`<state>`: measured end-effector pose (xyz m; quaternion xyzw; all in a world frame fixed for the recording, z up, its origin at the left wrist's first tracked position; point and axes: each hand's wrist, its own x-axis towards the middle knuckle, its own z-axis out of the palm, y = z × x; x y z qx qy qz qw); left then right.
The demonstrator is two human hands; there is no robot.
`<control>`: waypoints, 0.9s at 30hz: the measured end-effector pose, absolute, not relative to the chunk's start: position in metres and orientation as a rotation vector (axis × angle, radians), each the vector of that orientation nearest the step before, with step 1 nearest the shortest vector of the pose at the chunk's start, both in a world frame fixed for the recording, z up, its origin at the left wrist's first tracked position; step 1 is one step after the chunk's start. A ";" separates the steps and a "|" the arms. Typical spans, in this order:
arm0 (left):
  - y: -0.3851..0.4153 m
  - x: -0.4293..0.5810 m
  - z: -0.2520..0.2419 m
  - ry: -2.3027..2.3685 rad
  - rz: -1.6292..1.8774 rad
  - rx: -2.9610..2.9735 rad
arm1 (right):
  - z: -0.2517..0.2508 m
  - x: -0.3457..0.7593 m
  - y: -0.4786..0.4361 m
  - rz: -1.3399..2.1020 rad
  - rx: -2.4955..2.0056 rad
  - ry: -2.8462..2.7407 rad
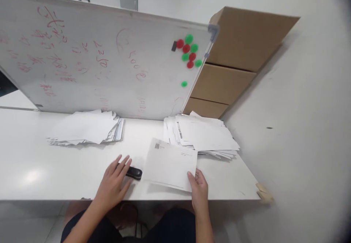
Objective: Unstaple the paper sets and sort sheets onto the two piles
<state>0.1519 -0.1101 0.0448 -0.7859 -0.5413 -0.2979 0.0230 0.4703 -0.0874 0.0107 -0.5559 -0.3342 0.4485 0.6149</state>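
Observation:
My right hand [199, 188] pinches the right edge of a few white paper sheets [170, 166], thumb on top and fingers behind. Small print and a dark square code show along the paper's far edge; whether it is one sheet or more is hard to tell. Over a black stapler [135, 173] rests my left hand [115, 179], its fingers stretched out and apart. The stapler's rounded end sticks out to the right between finger and thumb, close to the paper's left edge. The rest of it is hidden beneath the hand.
A loose paper stack [87, 127] lies at the back left of the white table [41, 169], another paper pile [211, 133] at the back right. Behind them stands a whiteboard [153, 52] with red writing and magnets. Cardboard boxes [227, 82] are stacked by the right wall.

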 end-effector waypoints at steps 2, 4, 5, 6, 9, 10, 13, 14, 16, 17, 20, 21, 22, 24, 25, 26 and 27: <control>-0.096 0.141 0.049 -1.717 -0.754 -2.485 | 0.014 0.471 -0.091 1.064 -1.329 -0.734; -0.085 0.136 0.047 -1.760 -0.682 -2.530 | 0.018 0.471 -0.096 1.127 -1.362 -0.738; -0.081 0.136 0.044 -1.780 -0.664 -2.543 | 0.019 0.472 -0.099 1.154 -1.382 -0.747; -0.078 0.136 0.041 -1.795 -0.655 -2.550 | 0.020 0.473 -0.103 1.171 -1.408 -0.756; -0.074 0.139 0.033 -1.821 -0.682 -2.523 | 0.016 0.482 -0.113 1.173 -1.506 -0.791; -0.073 0.140 0.031 -1.827 -0.702 -2.510 | 0.014 0.485 -0.116 1.171 -1.531 -0.810; -0.072 0.139 0.030 -1.829 -0.730 -2.537 | 0.009 0.492 -0.120 1.159 -1.572 -0.867; -0.072 0.139 0.031 -1.820 -0.724 -2.560 | 0.009 0.493 -0.120 1.151 -1.575 -0.877; -0.071 0.138 0.032 -1.798 -0.709 -2.597 | 0.011 0.493 -0.118 1.145 -1.575 -0.869; -0.071 0.138 0.033 -1.791 -0.709 -2.603 | 0.012 0.493 -0.116 1.150 -1.574 -0.853; -0.070 0.139 0.034 -1.785 -0.731 -2.598 | 0.014 0.493 -0.114 1.163 -1.585 -0.752; -0.070 0.140 0.035 -1.780 -0.735 -2.600 | 0.014 0.494 -0.114 1.163 -1.582 -0.715; -0.069 0.140 0.034 -1.773 -0.732 -2.605 | 0.013 0.494 -0.114 1.165 -1.574 -0.686; -0.069 0.140 0.034 -1.760 -0.712 -2.620 | 0.012 0.495 -0.114 1.170 -1.551 -0.665; -0.069 0.140 0.033 -1.759 -0.703 -2.625 | 0.011 0.494 -0.114 1.175 -1.542 -0.676; -0.069 0.140 0.033 -1.761 -0.696 -2.625 | 0.010 0.494 -0.114 1.178 -1.540 -0.697; -0.069 0.140 0.032 -1.766 -0.692 -2.623 | 0.009 0.493 -0.113 1.176 -1.548 -0.724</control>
